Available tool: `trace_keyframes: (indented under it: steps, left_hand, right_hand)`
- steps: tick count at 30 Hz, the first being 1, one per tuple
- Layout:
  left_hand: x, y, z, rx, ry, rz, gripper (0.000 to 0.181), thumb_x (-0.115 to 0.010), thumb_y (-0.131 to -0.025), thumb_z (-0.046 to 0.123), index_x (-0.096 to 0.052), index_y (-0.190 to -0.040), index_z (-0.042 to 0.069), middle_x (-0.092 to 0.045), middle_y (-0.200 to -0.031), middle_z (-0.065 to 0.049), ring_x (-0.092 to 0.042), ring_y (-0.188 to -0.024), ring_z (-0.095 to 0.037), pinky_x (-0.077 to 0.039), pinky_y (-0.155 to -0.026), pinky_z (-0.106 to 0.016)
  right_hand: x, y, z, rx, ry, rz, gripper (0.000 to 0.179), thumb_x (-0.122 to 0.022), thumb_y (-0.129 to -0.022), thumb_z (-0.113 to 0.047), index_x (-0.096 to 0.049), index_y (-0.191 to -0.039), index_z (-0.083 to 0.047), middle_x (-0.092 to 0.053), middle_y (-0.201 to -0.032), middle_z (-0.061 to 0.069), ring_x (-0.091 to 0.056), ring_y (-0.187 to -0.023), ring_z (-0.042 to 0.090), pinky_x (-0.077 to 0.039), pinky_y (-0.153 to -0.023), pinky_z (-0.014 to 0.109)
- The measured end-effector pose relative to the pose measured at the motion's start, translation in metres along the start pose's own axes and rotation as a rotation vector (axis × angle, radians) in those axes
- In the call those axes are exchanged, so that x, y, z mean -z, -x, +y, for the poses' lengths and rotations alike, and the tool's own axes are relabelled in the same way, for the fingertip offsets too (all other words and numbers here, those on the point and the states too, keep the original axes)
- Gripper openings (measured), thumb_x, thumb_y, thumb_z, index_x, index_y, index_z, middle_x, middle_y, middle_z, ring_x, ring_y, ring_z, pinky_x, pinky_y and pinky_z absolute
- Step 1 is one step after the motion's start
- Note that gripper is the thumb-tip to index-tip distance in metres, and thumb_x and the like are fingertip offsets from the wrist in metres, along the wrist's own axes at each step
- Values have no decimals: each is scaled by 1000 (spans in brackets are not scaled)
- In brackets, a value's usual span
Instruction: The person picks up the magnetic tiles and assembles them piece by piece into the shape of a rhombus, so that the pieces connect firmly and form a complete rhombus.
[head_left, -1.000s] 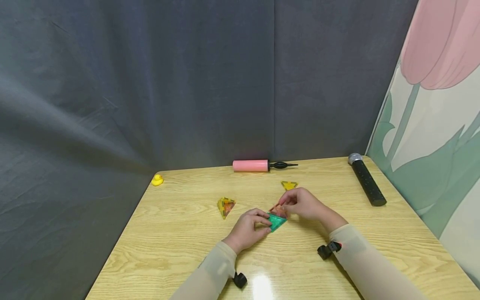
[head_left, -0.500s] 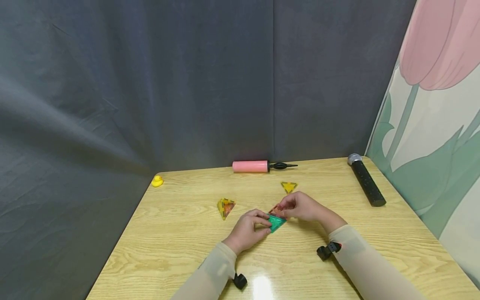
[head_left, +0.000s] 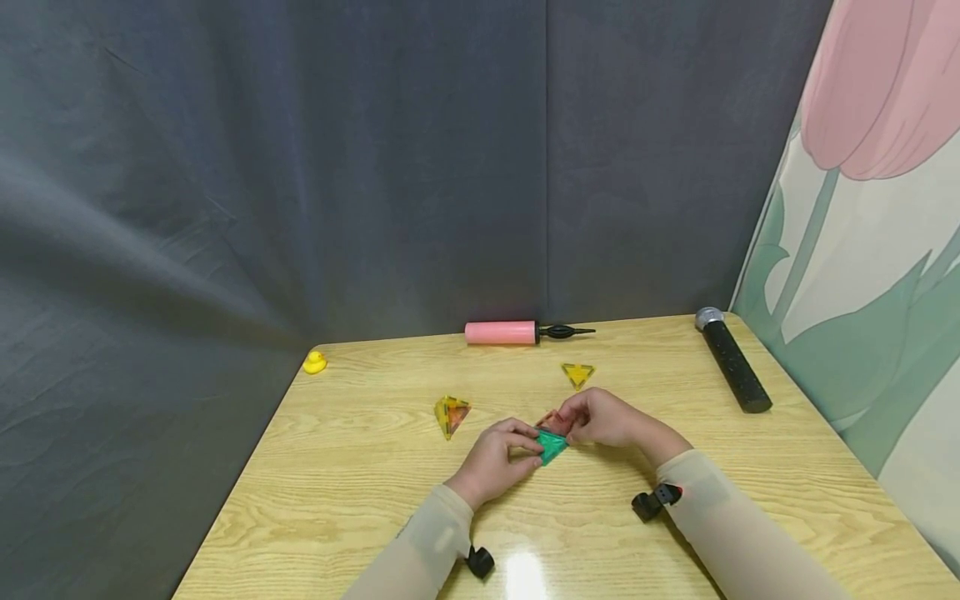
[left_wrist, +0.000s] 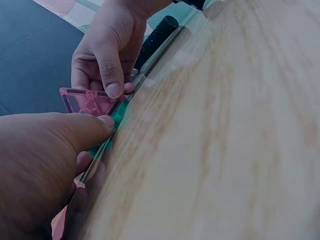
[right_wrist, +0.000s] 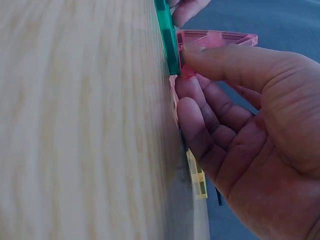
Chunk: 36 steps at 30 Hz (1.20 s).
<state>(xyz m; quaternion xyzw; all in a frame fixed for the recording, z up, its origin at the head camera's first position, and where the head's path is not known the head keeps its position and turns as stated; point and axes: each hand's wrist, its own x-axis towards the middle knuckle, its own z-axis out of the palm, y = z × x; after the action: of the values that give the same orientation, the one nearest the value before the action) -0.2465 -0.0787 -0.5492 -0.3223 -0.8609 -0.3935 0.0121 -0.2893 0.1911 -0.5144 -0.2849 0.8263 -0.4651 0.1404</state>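
A green triangular magnetic tile (head_left: 551,447) lies on the table. My left hand (head_left: 495,462) holds it at its left side with thumb and fingers; in the left wrist view that hand covers much of the green tile (left_wrist: 120,114). My right hand (head_left: 611,417) pinches a red triangular magnetic tile (head_left: 552,422) at the green tile's far edge. The right wrist view has this red tile (right_wrist: 215,38) standing up from the table, its lower edge against the green tile (right_wrist: 168,37), with my right thumb (right_wrist: 215,60) on its face.
A yellow triangular tile (head_left: 578,375) lies just beyond my right hand. To the left sits a small yellow-and-red tile shape (head_left: 452,416). Along the back are a yellow rubber duck (head_left: 315,362) and a pink balloon pump (head_left: 501,333); a black microphone (head_left: 735,365) lies at the right.
My right hand has come slightly down toward the green tile along the red tile, uncovering the yellow tile behind it. My left hand has stayed in place on the green tile.
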Motion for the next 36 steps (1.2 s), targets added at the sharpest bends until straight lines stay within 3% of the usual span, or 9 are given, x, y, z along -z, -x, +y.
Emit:
trace_keyframes:
  steps: [14,36]
  left_hand:
    - [0,0,-1,15,-10,-6,14,-81,-96,21,-84,-110,20,-66,-127,9,-58,-120,-7,-49,-107,-30]
    - [0,0,0,29,2,-12,15,-80,-96,21,-83,-111,20,-66,-128,8,-58,-121,-7,-48,-107,-31]
  right_hand:
    - [-6,-4,-1,-30,18,35,23,-79,-86,9,-77,-104,-6,-75,-97,5,-64,-80,20,-55,-66,28]
    - [-11,-5,1,-30,-47,48,22,-80,-86,8,-77,-104,-4,-73,-94,8,-64,-82,23,-56,-69,28]
